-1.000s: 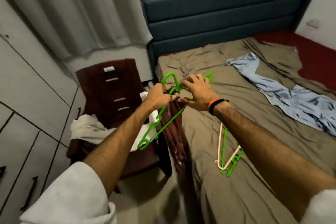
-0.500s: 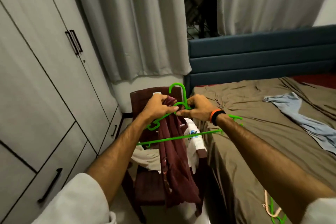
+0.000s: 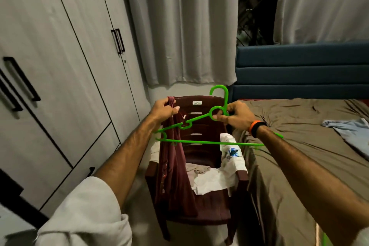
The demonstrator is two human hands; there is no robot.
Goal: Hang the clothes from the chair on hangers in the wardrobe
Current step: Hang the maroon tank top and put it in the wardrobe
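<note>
A person stands facing a dark plastic chair (image 3: 199, 201) in the lower middle of the frame, both bare arms reaching forward. The left hand (image 3: 163, 109), just left of centre, pinches the top edge of a maroon garment (image 3: 173, 175), which hangs down in front of the chair's left side. The right hand (image 3: 235, 115), just right of centre, curls its fingers round the neck of a green hanger (image 3: 199, 143), hook pointing up.

Half a second ago both hands were close together at the hanger's neck, with the garment bunched between them. Now they have drawn apart, and the left hand has pulled the garment's opening out toward the hanger's left arm. The hanger's left tip looks tucked into the cloth, though I cannot tell how far. That suggests the shirt is being spread onto the hanger, not yet seated on both shoulders.

White clothes (image 3: 215, 179) lie on the chair seat, waiting. The grey wardrobe (image 3: 60, 66) fills the left of the frame, doors closed. A bed (image 3: 299, 156) with a brown sheet sits at the right.
</note>
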